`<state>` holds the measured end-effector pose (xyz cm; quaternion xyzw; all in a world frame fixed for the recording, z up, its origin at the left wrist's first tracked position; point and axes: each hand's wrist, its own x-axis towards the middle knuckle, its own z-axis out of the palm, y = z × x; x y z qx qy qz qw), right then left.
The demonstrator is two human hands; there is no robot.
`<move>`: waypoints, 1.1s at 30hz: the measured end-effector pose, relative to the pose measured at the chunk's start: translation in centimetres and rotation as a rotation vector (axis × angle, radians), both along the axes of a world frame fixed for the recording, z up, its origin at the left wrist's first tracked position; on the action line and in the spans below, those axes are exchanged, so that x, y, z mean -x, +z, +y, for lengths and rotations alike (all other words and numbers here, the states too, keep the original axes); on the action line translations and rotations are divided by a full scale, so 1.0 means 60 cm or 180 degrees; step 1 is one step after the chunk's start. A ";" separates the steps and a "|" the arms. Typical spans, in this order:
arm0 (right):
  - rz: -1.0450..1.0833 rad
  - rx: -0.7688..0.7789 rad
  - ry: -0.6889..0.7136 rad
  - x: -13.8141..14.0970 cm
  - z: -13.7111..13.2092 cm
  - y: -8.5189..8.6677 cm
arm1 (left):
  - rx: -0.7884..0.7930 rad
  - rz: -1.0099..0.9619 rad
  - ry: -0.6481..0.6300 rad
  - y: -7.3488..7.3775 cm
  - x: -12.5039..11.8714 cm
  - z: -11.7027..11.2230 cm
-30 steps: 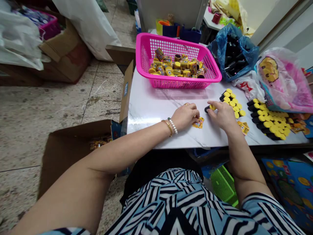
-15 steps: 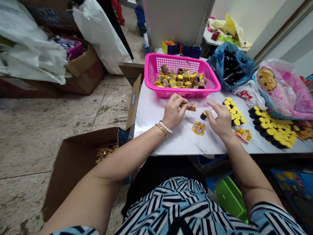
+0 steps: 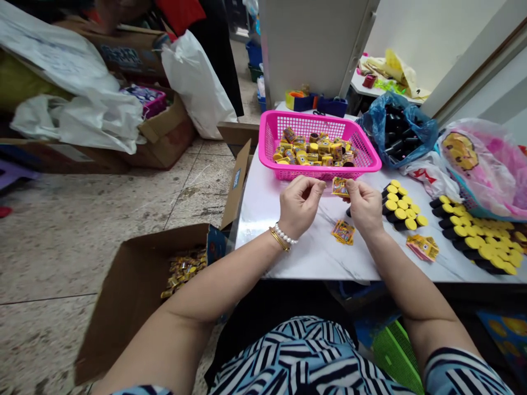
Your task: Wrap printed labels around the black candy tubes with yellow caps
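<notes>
My right hand (image 3: 364,207) pinches a small printed yellow label (image 3: 340,187) over the white table (image 3: 304,258). Just left of it, the thumb and fingertips of my left hand (image 3: 300,204) are pressed together; whatever is between them is too small to make out. Beneath the right hand shows part of a small black container (image 3: 348,212), mostly hidden. Below the hands lies a small pile of printed labels (image 3: 343,232). Another label pile (image 3: 422,248) is right of my right wrist. Close by stand black containers with yellow caps (image 3: 402,207) in rows.
Behind my hands sits a pink basket (image 3: 319,172) of yellow-wrapped containers. A blue bag (image 3: 368,129) of black containers and a larger capped group (image 3: 480,236) are to the right. A cardboard box (image 3: 119,296) stands on the floor at left. Another person (image 3: 222,60) is at the back.
The label was in my left hand; now my right hand has it. My right fingers have gone from spread to pinched. The view has shifted, and a person has come into sight at the back.
</notes>
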<state>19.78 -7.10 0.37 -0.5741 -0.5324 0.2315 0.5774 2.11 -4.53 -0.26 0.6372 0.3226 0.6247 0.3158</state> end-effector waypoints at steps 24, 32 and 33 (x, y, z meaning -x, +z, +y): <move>-0.1862 -0.0697 0.0125 -0.004 -0.018 -0.010 | 0.1931 -0.0582 -0.1254 0.021 0.004 0.002; -0.2875 0.0934 0.0184 -0.101 -0.021 0.009 | 0.3249 -0.1111 -0.2171 0.017 0.011 0.040; -0.2778 0.1026 0.0170 -0.103 -0.021 0.008 | 0.3318 -0.1163 -0.2222 0.016 0.011 0.043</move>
